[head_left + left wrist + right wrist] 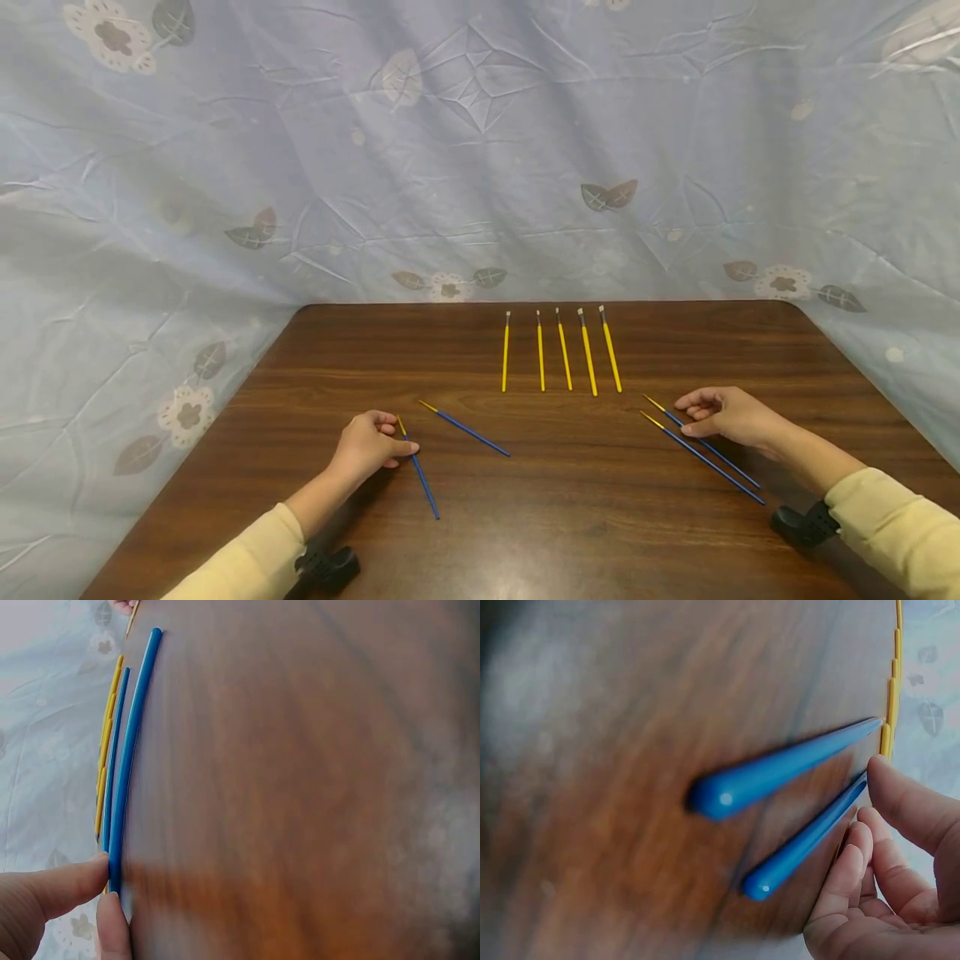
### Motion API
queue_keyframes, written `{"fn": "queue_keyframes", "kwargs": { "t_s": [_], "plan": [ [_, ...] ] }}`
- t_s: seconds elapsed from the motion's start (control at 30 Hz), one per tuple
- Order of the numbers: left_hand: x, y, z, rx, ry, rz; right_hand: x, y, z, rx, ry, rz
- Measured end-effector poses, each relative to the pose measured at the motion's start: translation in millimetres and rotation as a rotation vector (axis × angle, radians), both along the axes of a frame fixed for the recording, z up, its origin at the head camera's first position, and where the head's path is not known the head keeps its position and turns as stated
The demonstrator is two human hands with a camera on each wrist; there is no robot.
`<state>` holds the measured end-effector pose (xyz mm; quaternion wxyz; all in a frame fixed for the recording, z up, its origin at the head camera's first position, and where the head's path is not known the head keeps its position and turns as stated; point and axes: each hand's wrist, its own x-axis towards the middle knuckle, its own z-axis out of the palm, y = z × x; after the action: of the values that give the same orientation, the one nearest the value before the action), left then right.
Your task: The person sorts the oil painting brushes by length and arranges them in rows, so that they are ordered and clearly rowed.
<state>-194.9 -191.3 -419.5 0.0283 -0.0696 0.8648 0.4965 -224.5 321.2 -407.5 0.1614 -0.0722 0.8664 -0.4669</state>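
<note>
Broadly, a pale leaf-and-flower-print sheet (480,183) hangs behind and beside a dark wood-grain tabletop (585,517). That surface looks smooth, so a slim round handle nudged by a knuckle could well roll askew.

Both forearms slant inward from the lower corners. The left hand (370,446) is nearly closed, thumb and fingertip pinching a blue-handled paintbrush (424,483) near its golden end; a loose pinch might let it swivel. The right hand (731,417) has thumb and index finger slightly parted astride the farther right blue-handled brush (731,466), other fingers loosely bent; I cannot tell whether the thumb presses on it. Closing carelessly there could drag the nearer right blue-handled brush (705,459) just beside it.

Five yellow-handled flat brushes (565,354) lie near the back edge, bristles away; a lone blue-handled brush (468,430) lies diagonally, near the left hand's.
</note>
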Motion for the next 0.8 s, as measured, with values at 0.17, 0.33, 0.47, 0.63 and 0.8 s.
{"fn": "queue_keyframes", "kwargs": {
  "t_s": [0.17,0.33,0.47,0.63,0.8],
  "plan": [
    [0.9,-0.3,-1.7,0.002,0.01,-0.015,-0.5,0.9,-0.8,-0.007,0.005,0.007],
    [0.8,-0.4,-3.5,0.022,0.024,-0.025,0.2,1.7,0.4,-0.018,0.008,0.008],
    [0.4,-0.5,-4.0,0.027,0.035,-0.029,1.7,2.3,1.4,-0.02,0.009,-0.005],
    [-0.5,-0.4,-3.3,0.0,0.052,-0.032,1.6,2.9,1.2,-0.015,0.001,-0.031],
    [-1.1,-0.7,-1.7,-0.039,0.075,-0.034,1.2,4.6,0.3,0.01,0.015,-0.041]
  ]
}}
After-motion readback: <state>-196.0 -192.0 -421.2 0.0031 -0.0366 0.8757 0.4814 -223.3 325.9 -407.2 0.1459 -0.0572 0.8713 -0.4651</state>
